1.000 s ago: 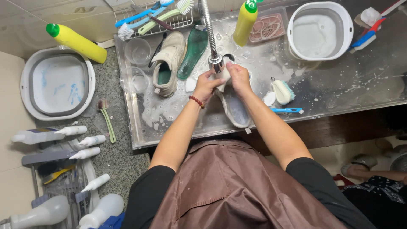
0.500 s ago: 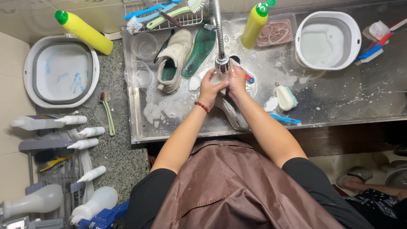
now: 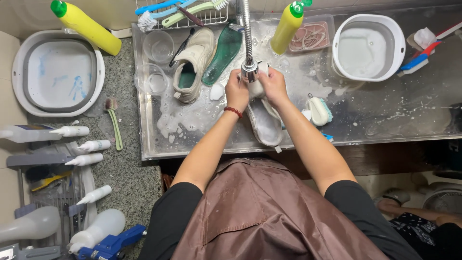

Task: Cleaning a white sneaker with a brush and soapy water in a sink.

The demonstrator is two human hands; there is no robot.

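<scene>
Steel sink tray point(image 3: 385, 120), wet and soapy, is seen from above, with granite counter on the left. A pale shoe point(image 3: 263, 120) is held under the faucet head point(image 3: 249, 72) at tray centre, sole up, heel toward the body. Left hand point(image 3: 237, 91) is closed around the shoe's toe end, fingers curled; a red bead bracelet point(image 3: 233, 111) is on that wrist. Right hand point(image 3: 273, 86) is clamped on the same end from the other side, thumbs close together at the faucet.

Versus 0.5 s ago: grip and shoe position are unchanged; both hands stay at the faucet head. Only the view has shifted slightly.

Second shoe point(image 3: 192, 65) lies left of the faucet, a green insole point(image 3: 222, 55) just beside it. A white scrub brush point(image 3: 319, 110) lies right of the right forearm. Yellow bottles point(image 3: 286, 29) and point(image 3: 86, 26) are at the back, the latter near the white basin point(image 3: 60, 72) on the counter. Another white tub point(image 3: 368, 45) is at back right.
</scene>
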